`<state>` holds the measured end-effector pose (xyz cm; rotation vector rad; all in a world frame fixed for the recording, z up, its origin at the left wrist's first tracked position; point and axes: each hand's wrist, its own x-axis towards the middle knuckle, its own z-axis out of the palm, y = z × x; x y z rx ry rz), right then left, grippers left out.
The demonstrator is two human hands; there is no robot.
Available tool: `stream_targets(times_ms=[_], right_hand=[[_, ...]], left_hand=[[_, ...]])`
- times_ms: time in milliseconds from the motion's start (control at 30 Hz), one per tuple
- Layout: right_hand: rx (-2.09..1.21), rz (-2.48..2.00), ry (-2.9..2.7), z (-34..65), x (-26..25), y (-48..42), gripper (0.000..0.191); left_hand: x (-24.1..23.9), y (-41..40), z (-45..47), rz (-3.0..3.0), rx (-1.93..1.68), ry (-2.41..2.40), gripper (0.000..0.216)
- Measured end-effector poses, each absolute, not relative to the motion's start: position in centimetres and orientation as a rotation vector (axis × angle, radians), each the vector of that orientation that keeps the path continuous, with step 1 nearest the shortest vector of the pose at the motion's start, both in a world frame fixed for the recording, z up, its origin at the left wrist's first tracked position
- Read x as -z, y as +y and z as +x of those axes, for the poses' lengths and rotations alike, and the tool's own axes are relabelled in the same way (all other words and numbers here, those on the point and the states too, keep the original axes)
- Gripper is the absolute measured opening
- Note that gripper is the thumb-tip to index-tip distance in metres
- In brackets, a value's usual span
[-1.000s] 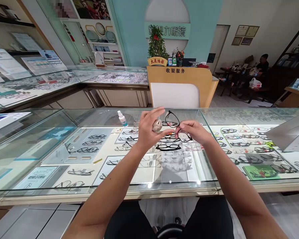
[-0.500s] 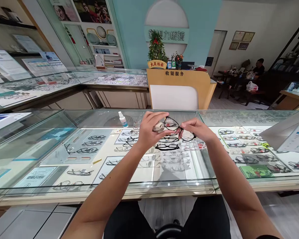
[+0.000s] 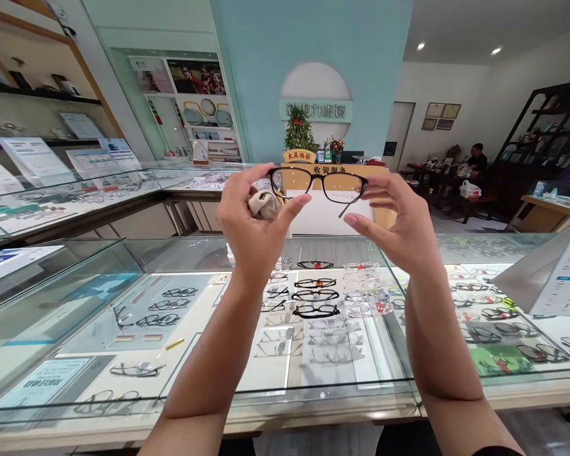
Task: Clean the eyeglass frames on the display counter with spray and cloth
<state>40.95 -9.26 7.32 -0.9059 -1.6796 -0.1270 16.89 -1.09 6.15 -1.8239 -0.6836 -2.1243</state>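
A pair of black-framed eyeglasses [image 3: 316,178] is held up level above the glass counter, lenses facing me. My left hand [image 3: 254,218] grips the frame's left end between thumb and fingers. Tucked in that same palm is a crumpled beige cloth [image 3: 265,204]. My right hand [image 3: 399,215] has its fingers on the frame's right end, with the thumb lower, near a temple tip. Below the hands, several dark eyeglass frames [image 3: 316,295] lie in rows inside the display case.
The glass display counter [image 3: 332,396] spans the view before me. A white sign stand [image 3: 546,272] sits on its right. Across the aisle are a wooden cashier desk [image 3: 384,218] with a plant [image 3: 298,131] and more display cases [image 3: 142,206]. A person [image 3: 477,161] sits at the far right.
Both hands have raised the eyeglasses from low over the counter and turned them level, lenses facing me. My right hand has shifted from the frame's middle to its right end. The view has tilted up.
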Motion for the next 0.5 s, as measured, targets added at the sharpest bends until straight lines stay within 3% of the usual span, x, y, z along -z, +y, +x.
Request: stream_targets(times_ms=[200,500], right_hand=[[0.173,-0.969,-1.572,39.8,-6.3,-8.5,0.046],[-0.013,-1.051,-1.562,39.6,-6.1,-8.1,0.049]], left_hand=[[-5.5,-2.2,17.0,-1.831,2.097,-0.754,0.058],[-5.2,-2.5,17.3,-1.867,2.067,-0.866,0.058]])
